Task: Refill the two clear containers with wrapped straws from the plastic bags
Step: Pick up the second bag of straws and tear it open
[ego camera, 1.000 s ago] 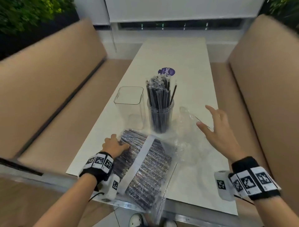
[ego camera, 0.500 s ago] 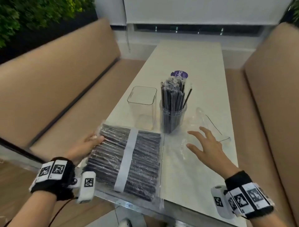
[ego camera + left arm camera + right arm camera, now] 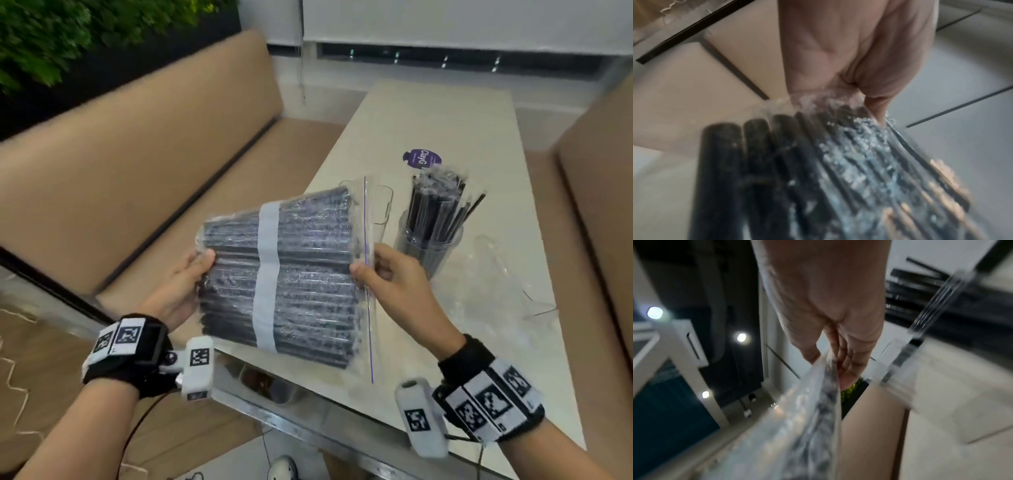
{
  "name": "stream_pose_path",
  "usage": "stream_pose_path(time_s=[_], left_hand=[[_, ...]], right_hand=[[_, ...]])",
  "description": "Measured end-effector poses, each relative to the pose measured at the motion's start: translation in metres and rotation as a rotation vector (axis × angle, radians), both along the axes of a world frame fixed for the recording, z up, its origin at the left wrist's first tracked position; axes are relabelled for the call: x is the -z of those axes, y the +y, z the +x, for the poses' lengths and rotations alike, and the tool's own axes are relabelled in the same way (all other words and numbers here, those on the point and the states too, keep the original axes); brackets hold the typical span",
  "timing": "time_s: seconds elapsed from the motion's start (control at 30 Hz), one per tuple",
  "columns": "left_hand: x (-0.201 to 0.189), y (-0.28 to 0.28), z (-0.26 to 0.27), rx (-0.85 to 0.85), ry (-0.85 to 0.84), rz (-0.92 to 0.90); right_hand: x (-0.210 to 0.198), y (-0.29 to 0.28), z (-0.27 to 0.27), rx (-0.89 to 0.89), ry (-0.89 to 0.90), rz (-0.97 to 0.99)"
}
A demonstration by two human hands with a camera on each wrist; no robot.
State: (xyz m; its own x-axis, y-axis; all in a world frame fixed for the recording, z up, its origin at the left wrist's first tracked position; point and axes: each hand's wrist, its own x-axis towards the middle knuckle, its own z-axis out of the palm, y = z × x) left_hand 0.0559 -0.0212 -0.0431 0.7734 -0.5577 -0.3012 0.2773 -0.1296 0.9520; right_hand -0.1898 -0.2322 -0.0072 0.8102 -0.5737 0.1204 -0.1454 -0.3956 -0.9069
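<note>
The head view looks forward and down from above the near end of the table (image 3: pixel 428 113), along its length toward the far wall, with both hands low in the picture and benches (image 3: pixel 137 178) at either side. The left wrist view sits right against the left hand (image 3: pixel 855 53), facing along the palm at the bag of straws (image 3: pixel 818 170), so close that it blurs. The right wrist view looks along the right hand (image 3: pixel 828 305) at the bag's clear edge, tilted and blurred. All 3 views share the bag of straws (image 3: pixel 284 274) held between the hands.
</note>
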Motion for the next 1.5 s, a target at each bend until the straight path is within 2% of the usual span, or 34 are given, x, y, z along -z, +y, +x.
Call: stream_pose_path(time_s=[0.07,0.1,0.17,0.2,0.27,0.33,0.4,0.47,0.53,0.7,0.8,1.1,1.3,1.5], left_hand=[[0.001,0.000,0.005,-0.009,-0.027,0.081],[-0.001,0.000,0.006,-0.014,-0.103,0.185],[-0.008,-0.002,0.010,-0.055,-0.357,0.431],[-0.018,-0.003,0.011,-0.100,-0.503,0.476],[-0.050,-0.005,0.004,-0.185,-0.649,0.299],[-0.085,-0.012,-0.010,-0.139,-0.543,0.041],[-0.109,-0.020,-0.027,-0.002,-0.473,-0.036],[-0.121,-0.029,-0.037,0.062,-0.489,-0.022],[-0.124,-0.033,-0.039,0.053,-0.510,0.002],[-0.127,-0.032,-0.035,0.076,-0.407,0.009],[-0.128,-0.033,-0.037,0.087,-0.364,0.000],[-0.115,-0.044,-0.051,0.236,-0.230,-0.016],[-0.103,-0.055,-0.055,0.333,-0.084,-0.038],[-0.102,-0.057,-0.051,0.394,0.034,-0.047]], right_hand=[[-0.010,0.012,0.020,-0.031,-0.114,0.097],[-0.017,0.017,0.030,-0.058,-0.148,0.113],[-0.033,0.031,0.051,-0.096,-0.180,0.099],[-0.039,0.038,0.060,-0.107,-0.191,0.084],[-0.047,0.049,0.077,-0.108,-0.215,0.036],[-0.054,0.058,0.093,-0.095,-0.230,-0.019],[-0.060,0.067,0.106,-0.101,-0.253,-0.026],[-0.063,0.073,0.113,-0.121,-0.287,-0.039],[-0.064,0.073,0.115,-0.146,-0.286,-0.017],[-0.070,0.065,0.108,-0.232,-0.190,0.336],[-0.074,0.060,0.100,-0.291,-0.148,0.476],[-0.072,0.050,0.095,-0.100,0.040,0.355],[-0.069,0.044,0.091,-0.060,0.150,0.372],[-0.067,0.040,0.083,-0.047,0.181,0.319]])
